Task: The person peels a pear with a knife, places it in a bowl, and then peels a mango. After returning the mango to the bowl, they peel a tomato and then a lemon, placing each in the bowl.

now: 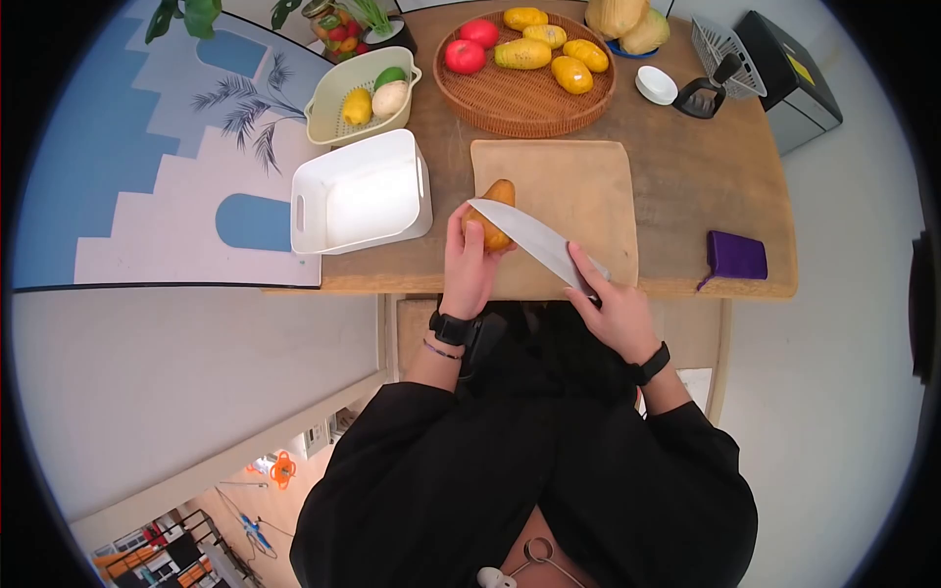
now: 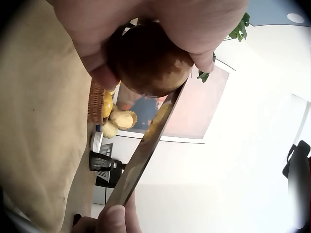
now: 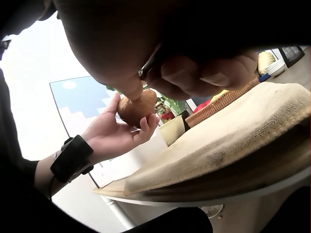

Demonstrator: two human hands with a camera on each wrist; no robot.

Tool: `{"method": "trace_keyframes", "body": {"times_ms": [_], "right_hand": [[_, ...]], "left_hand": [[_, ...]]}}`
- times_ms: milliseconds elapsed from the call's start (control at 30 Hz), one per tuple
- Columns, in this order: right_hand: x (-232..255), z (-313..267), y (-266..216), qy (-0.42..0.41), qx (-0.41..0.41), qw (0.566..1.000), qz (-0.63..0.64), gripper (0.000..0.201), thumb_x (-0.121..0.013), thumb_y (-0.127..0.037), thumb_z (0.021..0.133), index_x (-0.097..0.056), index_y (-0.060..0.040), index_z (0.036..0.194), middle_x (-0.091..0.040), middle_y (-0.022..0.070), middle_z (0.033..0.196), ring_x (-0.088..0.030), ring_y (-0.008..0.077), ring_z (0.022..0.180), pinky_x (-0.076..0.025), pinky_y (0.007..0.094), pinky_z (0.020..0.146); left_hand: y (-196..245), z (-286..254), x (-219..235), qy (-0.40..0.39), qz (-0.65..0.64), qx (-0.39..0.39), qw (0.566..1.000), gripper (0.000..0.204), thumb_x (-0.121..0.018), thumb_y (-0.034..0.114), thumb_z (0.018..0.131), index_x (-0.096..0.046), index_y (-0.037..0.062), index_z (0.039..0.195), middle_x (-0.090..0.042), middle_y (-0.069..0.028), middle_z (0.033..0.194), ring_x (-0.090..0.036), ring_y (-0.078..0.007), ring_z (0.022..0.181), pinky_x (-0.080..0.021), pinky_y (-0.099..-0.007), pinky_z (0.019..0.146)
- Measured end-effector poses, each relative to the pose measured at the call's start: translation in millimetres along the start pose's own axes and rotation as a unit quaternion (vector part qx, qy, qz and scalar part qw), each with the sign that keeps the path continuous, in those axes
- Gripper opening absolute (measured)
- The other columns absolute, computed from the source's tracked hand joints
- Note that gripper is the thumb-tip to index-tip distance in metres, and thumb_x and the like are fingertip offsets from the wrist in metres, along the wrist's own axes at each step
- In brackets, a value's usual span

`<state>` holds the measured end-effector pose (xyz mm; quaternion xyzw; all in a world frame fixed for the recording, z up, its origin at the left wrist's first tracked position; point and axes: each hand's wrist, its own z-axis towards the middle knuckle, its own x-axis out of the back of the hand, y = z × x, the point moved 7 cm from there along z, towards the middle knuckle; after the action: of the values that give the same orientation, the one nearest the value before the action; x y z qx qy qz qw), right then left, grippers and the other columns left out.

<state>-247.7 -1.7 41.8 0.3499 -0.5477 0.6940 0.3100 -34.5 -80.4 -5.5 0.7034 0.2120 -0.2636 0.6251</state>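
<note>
My left hand grips a brown, pear-shaped piece of produce over the near left part of the beige cutting mat. In my right hand is a kitchen knife, its handle mostly hidden by the fingers. The index finger stretches along the blade near the handle. The blade slants up and left across the produce, with its tip close to the left fingers. Seen from the left wrist, the rounded end of the produce looks whole, and the blade runs right beside it.
Left of the mat stand a white bin and a pale colander with produce. Behind it sits a wicker tray of red and yellow produce. A purple pouch, white bowls and a black-handled utensil are at right.
</note>
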Motion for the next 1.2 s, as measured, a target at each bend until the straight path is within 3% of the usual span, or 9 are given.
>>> {"method": "trace_keyframes", "body": {"times_ms": [200, 267, 633, 800, 867, 1000, 1067, 1133, 1200], "right_hand": [[-5, 1, 3, -0.023, 0.015, 1.000, -0.003, 0.068, -0.068, -0.041, 0.097, -0.041, -0.0364, 0.159, -0.065, 0.0130, 0.064, -0.066, 0.0361, 0.057, -0.055, 0.0459, 0.056], [-1, 5, 13, 0.019, -0.023, 0.999, -0.043, 0.068, -0.067, -0.042, 0.098, -0.040, -0.0370, 0.159, -0.066, 0.0136, 0.065, -0.066, 0.0370, 0.057, -0.055, 0.0469, 0.055], [5, 0, 2, 0.005, -0.015, 1.000, -0.002, 0.067, -0.070, -0.041, 0.096, -0.043, -0.0361, 0.158, -0.067, 0.0133, 0.066, -0.067, 0.0357, 0.057, -0.054, 0.0448, 0.055], [-4, 0, 5, 0.011, 0.015, 1.000, -0.016, 0.067, -0.070, -0.040, 0.096, -0.044, -0.0359, 0.157, -0.066, 0.0132, 0.064, -0.066, 0.0351, 0.057, -0.054, 0.0439, 0.054], [-1, 4, 18, 0.053, -0.069, 0.996, -0.031, 0.067, -0.070, -0.040, 0.096, -0.043, -0.0359, 0.158, -0.063, 0.0123, 0.061, -0.066, 0.0343, 0.056, -0.054, 0.0433, 0.054], [6, 4, 15, 0.070, -0.054, 0.996, -0.013, 0.066, -0.069, -0.040, 0.097, -0.043, -0.0362, 0.158, -0.064, 0.0128, 0.062, -0.066, 0.0348, 0.057, -0.054, 0.0432, 0.056], [0, 1, 4, -0.008, -0.004, 1.000, 0.003, 0.065, -0.068, -0.041, 0.097, -0.043, -0.0364, 0.157, -0.067, 0.0148, 0.067, -0.068, 0.0366, 0.061, -0.055, 0.0436, 0.057], [-4, -2, 1, -0.020, -0.006, 1.000, 0.012, 0.065, -0.068, -0.041, 0.098, -0.043, -0.0364, 0.157, -0.068, 0.0151, 0.068, -0.069, 0.0363, 0.062, -0.055, 0.0435, 0.058], [-12, 3, 5, -0.027, -0.001, 0.999, 0.021, 0.064, -0.068, -0.041, 0.098, -0.043, -0.0364, 0.157, -0.069, 0.0153, 0.069, -0.069, 0.0359, 0.063, -0.055, 0.0433, 0.058]], "left_hand": [[6, -5, -2, 0.012, 0.112, -0.018, 0.993, 0.056, -0.067, 0.005, 0.099, -0.039, 0.0082, 0.147, -0.054, -0.0089, 0.137, -0.057, -0.0206, 0.123, -0.053, -0.0396, 0.102], [9, -7, -1, 0.009, 0.141, -0.041, 0.989, 0.060, -0.069, 0.001, 0.095, -0.040, 0.0076, 0.147, -0.054, -0.0087, 0.137, -0.056, -0.0204, 0.124, -0.053, -0.0397, 0.102], [-5, -3, 7, 0.003, 0.030, 0.017, 0.999, 0.043, -0.047, 0.036, 0.112, -0.042, 0.0049, 0.141, -0.060, -0.0134, 0.127, -0.066, -0.0260, 0.105, -0.056, -0.0405, 0.084], [-6, -2, 5, -0.009, 0.029, 0.022, 0.999, 0.044, -0.045, 0.040, 0.112, -0.041, 0.0059, 0.140, -0.061, -0.0140, 0.125, -0.067, -0.0267, 0.102, -0.056, -0.0418, 0.084], [-9, -7, 9, -0.019, 0.034, 0.037, 0.999, 0.044, -0.045, 0.040, 0.112, -0.040, 0.0063, 0.140, -0.061, -0.0139, 0.125, -0.066, -0.0264, 0.102, -0.055, -0.0418, 0.084], [-7, -2, 10, -0.004, 0.026, 0.041, 0.999, 0.044, -0.042, 0.044, 0.112, -0.046, 0.0064, 0.136, -0.063, -0.0115, 0.121, -0.066, -0.0240, 0.101, -0.054, -0.0392, 0.084], [-10, -2, 11, 0.014, 0.013, 0.056, 0.998, 0.045, -0.041, 0.046, 0.112, -0.049, 0.0061, 0.134, -0.064, -0.0107, 0.120, -0.065, -0.0234, 0.100, -0.054, -0.0379, 0.084], [-8, -1, 11, 0.062, -0.008, 0.047, 0.997, 0.050, -0.037, 0.049, 0.112, -0.054, 0.0051, 0.129, -0.065, -0.0093, 0.117, -0.065, -0.0217, 0.097, -0.051, -0.0353, 0.083], [-7, 1, 8, 0.034, -0.018, 0.057, 0.998, 0.053, -0.036, 0.052, 0.112, -0.056, 0.0049, 0.128, -0.066, -0.0092, 0.115, -0.064, -0.0214, 0.096, -0.051, -0.0344, 0.082]]}}
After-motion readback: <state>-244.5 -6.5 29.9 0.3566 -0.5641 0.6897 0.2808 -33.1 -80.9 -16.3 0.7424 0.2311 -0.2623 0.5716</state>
